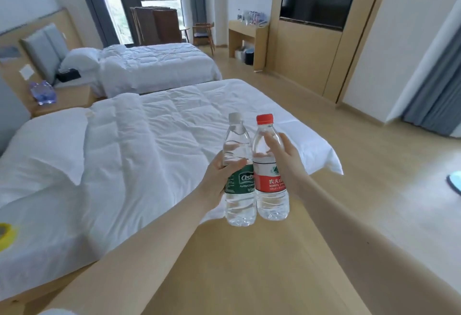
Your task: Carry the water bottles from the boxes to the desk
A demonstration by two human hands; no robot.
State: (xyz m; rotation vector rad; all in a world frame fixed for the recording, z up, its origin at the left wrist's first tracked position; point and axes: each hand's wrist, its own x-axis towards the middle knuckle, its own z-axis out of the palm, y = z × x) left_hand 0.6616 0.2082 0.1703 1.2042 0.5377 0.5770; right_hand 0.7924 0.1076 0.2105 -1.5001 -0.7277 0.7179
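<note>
Arms reach straight ahead: left hand [217,180] grips the green-label bottle [239,172], right hand [284,157] grips the red-cap bottle [270,177], both upright, touching, above the near bed's [124,152] foot.

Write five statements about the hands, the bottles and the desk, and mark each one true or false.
1. The left hand holds the green-label bottle. True.
2. The red-label bottle has a white cap. False: its cap is red.
3. The two bottles are upright, side by side. True.
4. Both bottles stand on the desk. False: they are held in the air, and the desk is far across the room.
5. The right hand is empty. False: its grip is on the red-label bottle.
</note>
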